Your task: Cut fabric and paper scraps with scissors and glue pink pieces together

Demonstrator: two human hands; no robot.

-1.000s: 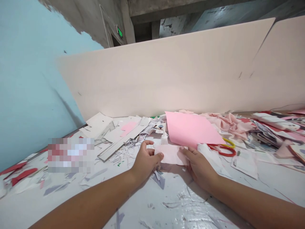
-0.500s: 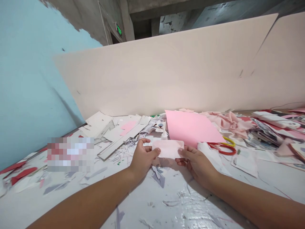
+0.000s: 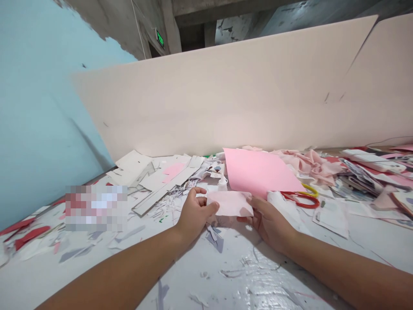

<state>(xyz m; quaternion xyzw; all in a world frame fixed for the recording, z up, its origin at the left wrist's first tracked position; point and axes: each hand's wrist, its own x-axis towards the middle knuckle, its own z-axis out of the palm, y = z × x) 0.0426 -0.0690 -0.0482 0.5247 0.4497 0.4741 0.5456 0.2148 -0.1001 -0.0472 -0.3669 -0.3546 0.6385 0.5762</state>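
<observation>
A small pale pink rectangular piece (image 3: pixel 230 204), paper or cloth, is held up just above the table between both hands. My left hand (image 3: pixel 197 211) pinches its left end, thumb in front and fingers behind. At the right end, my right hand (image 3: pixel 268 218) has its thumb by the upper corner and its fingers behind and below the piece. Right behind it stands a white squeeze bottle (image 3: pixel 222 183) with a nozzle tip, partly hidden. A larger pink sheet (image 3: pixel 258 170) lies beyond, with red-handled scissors (image 3: pixel 301 200) beside its near right corner.
Cut grey-white cardboard strips (image 3: pixel 171 185) and paper scraps cover the left side. Crumpled pink cloth (image 3: pixel 316 165) and a stack of pieces (image 3: pixel 361 176) lie at the right. A pale partition board (image 3: pixel 226 103) closes off the back; a blue wall (image 3: pixel 41 107) stands left.
My right thumb has slid from the front of the piece to its upper right corner. The piece's right end now tilts slightly lower. My left hand has hardly moved.
</observation>
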